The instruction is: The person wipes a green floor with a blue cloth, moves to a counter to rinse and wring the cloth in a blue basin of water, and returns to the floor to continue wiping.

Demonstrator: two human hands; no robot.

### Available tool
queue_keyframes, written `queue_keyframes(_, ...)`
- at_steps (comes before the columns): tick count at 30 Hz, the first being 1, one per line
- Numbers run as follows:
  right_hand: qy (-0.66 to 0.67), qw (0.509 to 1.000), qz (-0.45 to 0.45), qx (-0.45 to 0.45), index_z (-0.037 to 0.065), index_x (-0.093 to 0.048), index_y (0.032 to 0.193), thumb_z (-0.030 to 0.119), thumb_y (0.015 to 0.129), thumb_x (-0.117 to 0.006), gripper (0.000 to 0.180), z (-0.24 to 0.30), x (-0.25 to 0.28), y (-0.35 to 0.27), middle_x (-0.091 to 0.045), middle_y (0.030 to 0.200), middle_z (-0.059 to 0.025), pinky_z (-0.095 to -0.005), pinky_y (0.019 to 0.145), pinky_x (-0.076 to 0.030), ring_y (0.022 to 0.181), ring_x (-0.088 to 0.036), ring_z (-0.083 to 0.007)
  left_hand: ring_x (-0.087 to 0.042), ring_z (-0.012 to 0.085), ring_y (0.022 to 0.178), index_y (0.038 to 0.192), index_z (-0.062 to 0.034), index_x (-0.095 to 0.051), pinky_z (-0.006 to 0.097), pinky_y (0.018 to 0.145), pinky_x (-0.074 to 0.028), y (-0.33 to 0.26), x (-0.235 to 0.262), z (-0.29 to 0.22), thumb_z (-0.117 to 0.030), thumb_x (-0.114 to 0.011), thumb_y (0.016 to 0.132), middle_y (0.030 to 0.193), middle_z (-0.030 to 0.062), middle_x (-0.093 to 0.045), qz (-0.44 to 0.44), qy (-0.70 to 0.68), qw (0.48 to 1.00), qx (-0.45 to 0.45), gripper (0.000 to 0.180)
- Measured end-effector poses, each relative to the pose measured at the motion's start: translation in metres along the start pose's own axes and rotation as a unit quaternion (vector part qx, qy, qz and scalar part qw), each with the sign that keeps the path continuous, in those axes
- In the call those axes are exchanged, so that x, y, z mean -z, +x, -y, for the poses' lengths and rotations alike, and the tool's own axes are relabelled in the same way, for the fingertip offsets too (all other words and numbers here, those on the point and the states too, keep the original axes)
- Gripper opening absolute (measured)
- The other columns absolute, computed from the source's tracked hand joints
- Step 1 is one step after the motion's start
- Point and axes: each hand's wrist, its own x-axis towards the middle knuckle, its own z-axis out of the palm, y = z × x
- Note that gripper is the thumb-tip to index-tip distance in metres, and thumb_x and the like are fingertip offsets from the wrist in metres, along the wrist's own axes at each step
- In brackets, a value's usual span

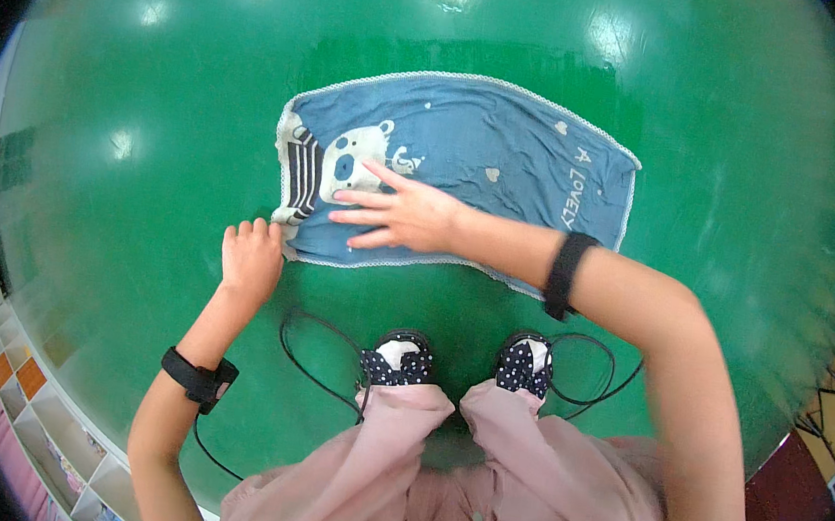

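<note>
A blue towel (490,132) with a white scalloped edge lies spread out on the green floor, slightly wrinkled. A white bear in a striped top is printed at its left end, with small hearts and white lettering farther right. At the near left corner, the fingers of my left hand (253,257) are closed on the towel's edge; the fingertips are partly hidden. My right hand (412,215) reaches across the towel with its fingers spread, palm down over the bear print. Whether the palm presses on the cloth is hard to tell.
Black bands with a cable circle my forearms, such as the left wristband (200,380). Thin black cables (311,376) loop on the floor (200,119) beside my dotted shoes (403,360). White shelving (60,427) stands at the lower left.
</note>
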Motion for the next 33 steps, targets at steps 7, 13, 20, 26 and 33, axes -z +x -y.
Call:
queue_keyframes(7, 0.036, 0.986, -0.127, -0.103, 0.043, -0.045, 0.125, 0.054, 0.077, -0.054, 0.050, -0.070, 0.000, -0.005, -0.031, 0.142, 0.0000, -0.0497, 0.102, -0.027, 0.129, -0.031, -0.0260, -0.057, 0.0250, 0.079, 0.087, -0.0065, -0.051, 0.038, 0.069, -0.046, -0.010, 0.016, -0.025, -0.014, -0.060, 0.073, 0.081, 0.0084, -0.055, 0.008, -0.170, 0.985, -0.025, 0.018)
queue_keyframes(13, -0.065, 0.887, -0.129, -0.440, 0.037, -0.039, 0.131, 0.055, 0.085, -0.043, 0.050, -0.127, 0.020, -0.126, -0.030, 0.142, -0.0078, -0.0414, 0.105, -0.028, 0.129, -0.031, -0.0289, -0.047, 0.0292, 0.108, 0.115, -0.0028, -0.047, 0.039, 0.084, -0.042, -0.007, 0.032, -0.042, -0.007, -0.059, 0.068, 0.115, 0.0144, -0.048, -0.154, -0.247, 0.949, -0.120, 0.048)
queue_keyframes(20, 0.001, 0.665, -0.070, -0.743, 0.032, -0.023, 0.139, 0.052, 0.089, -0.036, 0.055, -0.060, -0.026, -0.368, -0.021, 0.145, -0.0165, -0.0394, 0.108, -0.020, 0.133, -0.021, -0.0317, -0.032, 0.0337, 0.126, 0.131, -0.0057, -0.036, 0.043, 0.099, -0.034, -0.013, 0.035, -0.046, -0.001, -0.055, 0.069, 0.140, 0.0152, -0.028, -0.079, -0.223, 0.963, -0.131, 0.065)
queue_keyframes(26, -0.077, 0.613, 0.012, -0.786, 0.018, -0.027, 0.139, 0.038, 0.094, -0.034, 0.050, 0.162, -0.090, -0.576, -0.023, 0.146, -0.0083, -0.0435, 0.107, -0.019, 0.128, -0.023, -0.0441, -0.031, 0.0343, 0.126, 0.135, -0.0120, -0.033, 0.047, 0.099, -0.032, 0.000, 0.031, -0.056, -0.002, -0.055, 0.071, 0.141, 0.0145, -0.027, -0.088, -0.214, 0.965, -0.126, 0.069)
queue_keyframes(33, 0.034, 0.268, -0.131, -0.954, 0.022, -0.029, 0.139, 0.048, 0.092, -0.027, 0.054, 0.227, -0.116, -0.498, -0.025, 0.141, -0.0240, -0.0459, 0.108, -0.015, 0.132, -0.018, -0.0396, -0.032, 0.0366, 0.125, 0.135, -0.0132, -0.033, 0.047, 0.099, -0.032, 0.000, 0.033, -0.054, -0.003, -0.057, 0.071, 0.140, 0.0166, -0.027, -0.077, -0.174, 0.975, -0.118, 0.070)
